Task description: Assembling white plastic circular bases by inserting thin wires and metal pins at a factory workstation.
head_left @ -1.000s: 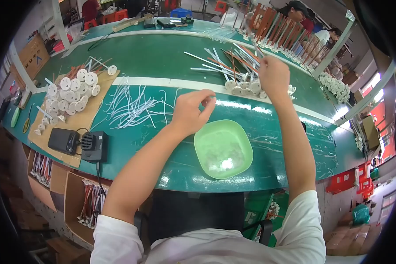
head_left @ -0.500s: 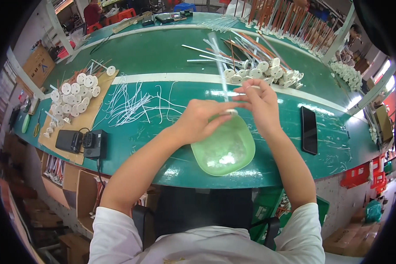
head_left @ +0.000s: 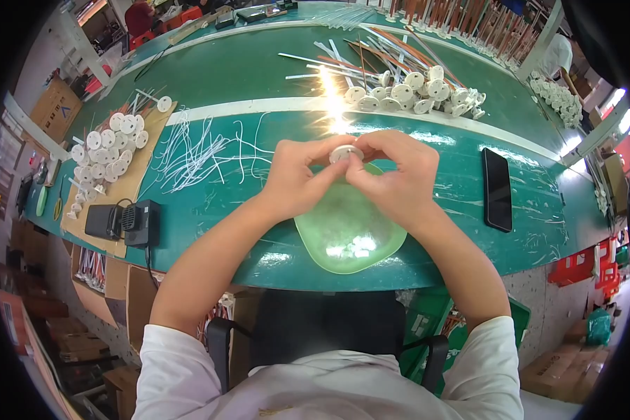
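Observation:
My left hand [head_left: 295, 171] and my right hand [head_left: 399, 171] meet over the pale green bowl [head_left: 357, 203]. Between their thumbs and fingers they pinch a white round disc [head_left: 344, 152], tilted so that its flat face shows. From the disc a straight rod or tube [head_left: 334, 108] points away from me, and glare along it hides its surface. The bowl sits below my wrists on the green table; bright small patches show in it, but I cannot tell whether they are parts or reflections.
Loose white wires [head_left: 196, 157] lie left of my hands. Beyond them, white discs with rods [head_left: 108, 150] are heaped on cardboard, near a black boxy device [head_left: 141, 222]. A larger pile of disc-ended rods [head_left: 413, 91] lies ahead. A black phone [head_left: 497, 189] rests at right.
My right hand has come down and joined my left on the disc, which now faces me. The rod has become brightly glaring. The view has shifted slightly.

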`<action>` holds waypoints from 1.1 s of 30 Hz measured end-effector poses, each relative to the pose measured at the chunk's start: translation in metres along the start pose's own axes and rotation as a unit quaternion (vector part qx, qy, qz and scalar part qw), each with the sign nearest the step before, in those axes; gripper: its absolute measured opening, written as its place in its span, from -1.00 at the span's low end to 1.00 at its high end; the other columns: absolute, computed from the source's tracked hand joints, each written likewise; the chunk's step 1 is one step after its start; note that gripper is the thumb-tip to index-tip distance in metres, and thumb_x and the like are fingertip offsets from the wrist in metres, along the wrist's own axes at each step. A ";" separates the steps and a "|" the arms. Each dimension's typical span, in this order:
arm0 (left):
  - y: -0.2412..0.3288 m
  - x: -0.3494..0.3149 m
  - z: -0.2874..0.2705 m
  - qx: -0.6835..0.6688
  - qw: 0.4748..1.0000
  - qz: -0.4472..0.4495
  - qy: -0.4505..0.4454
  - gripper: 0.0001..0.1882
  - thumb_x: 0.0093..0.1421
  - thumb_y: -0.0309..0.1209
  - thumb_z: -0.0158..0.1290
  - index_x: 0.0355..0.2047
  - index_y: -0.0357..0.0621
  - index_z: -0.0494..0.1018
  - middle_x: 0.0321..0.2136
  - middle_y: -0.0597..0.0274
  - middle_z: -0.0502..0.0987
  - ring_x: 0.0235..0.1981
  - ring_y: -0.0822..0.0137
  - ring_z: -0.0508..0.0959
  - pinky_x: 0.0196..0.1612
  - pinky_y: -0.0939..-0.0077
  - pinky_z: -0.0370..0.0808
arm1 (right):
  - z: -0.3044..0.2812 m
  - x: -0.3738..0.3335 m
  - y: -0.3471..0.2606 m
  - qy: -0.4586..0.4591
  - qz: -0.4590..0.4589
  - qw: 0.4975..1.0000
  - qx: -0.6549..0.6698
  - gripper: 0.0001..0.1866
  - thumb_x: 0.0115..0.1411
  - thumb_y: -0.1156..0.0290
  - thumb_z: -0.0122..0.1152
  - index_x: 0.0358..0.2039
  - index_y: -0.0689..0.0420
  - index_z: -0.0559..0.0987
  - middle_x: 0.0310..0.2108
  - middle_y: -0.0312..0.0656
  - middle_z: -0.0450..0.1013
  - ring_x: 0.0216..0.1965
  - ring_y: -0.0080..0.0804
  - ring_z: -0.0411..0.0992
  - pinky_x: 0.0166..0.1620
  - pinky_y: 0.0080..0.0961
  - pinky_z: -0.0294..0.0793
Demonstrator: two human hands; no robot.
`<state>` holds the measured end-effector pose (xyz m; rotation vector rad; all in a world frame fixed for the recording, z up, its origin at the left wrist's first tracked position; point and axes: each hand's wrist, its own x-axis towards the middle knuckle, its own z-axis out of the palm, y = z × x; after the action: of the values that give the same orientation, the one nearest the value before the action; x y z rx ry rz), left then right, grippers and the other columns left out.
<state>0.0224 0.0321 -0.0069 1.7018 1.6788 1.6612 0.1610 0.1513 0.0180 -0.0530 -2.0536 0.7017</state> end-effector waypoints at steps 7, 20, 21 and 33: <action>0.007 0.002 0.000 0.081 0.996 0.006 -0.029 -0.67 0.21 -0.53 0.13 0.01 -0.26 0.54 -0.35 0.12 0.68 -0.30 0.37 0.69 -0.16 0.53 0.59 | -0.008 0.001 0.010 -0.056 0.106 0.982 0.143 -0.85 0.12 0.62 0.32 -0.26 0.28 0.66 -0.25 -0.15 0.59 -0.27 -0.47 0.58 -0.15 -0.52 0.65; -0.014 0.007 -0.002 -0.006 0.992 -0.092 0.086 -0.69 0.27 -0.49 0.12 0.03 -0.27 0.52 -0.20 0.16 0.63 -0.23 0.39 0.66 -0.12 0.53 0.60 | -0.008 -0.005 -0.001 -0.304 -0.015 0.945 -0.116 -0.82 0.01 0.61 0.27 -0.31 0.25 0.63 -0.33 -0.03 0.57 -0.27 -0.06 0.53 -0.15 -0.26 0.55; -0.014 0.006 -0.002 -0.005 0.992 -0.093 0.087 -0.69 0.27 -0.49 0.12 0.03 -0.27 0.52 -0.20 0.16 0.63 -0.23 0.39 0.66 -0.12 0.53 0.60 | -0.006 -0.005 -0.001 -0.305 -0.015 0.945 -0.115 -0.82 0.01 0.61 0.27 -0.31 0.25 0.63 -0.33 -0.03 0.57 -0.27 -0.06 0.53 -0.15 -0.26 0.55; -0.003 0.004 0.002 0.039 0.996 -0.055 0.063 -0.71 0.26 -0.48 0.14 -0.02 -0.25 0.54 -0.22 0.17 0.64 -0.23 0.40 0.66 -0.13 0.52 0.61 | -0.005 -0.011 0.009 -0.368 0.012 0.923 -0.109 -0.90 0.06 0.56 0.19 -0.37 0.24 0.61 -0.33 -0.03 0.50 -0.25 -0.01 0.48 -0.14 -0.20 0.49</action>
<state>0.0206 0.0374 -0.0077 1.5365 1.8811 1.7055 0.1687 0.1579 0.0071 0.0713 -2.8537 0.5447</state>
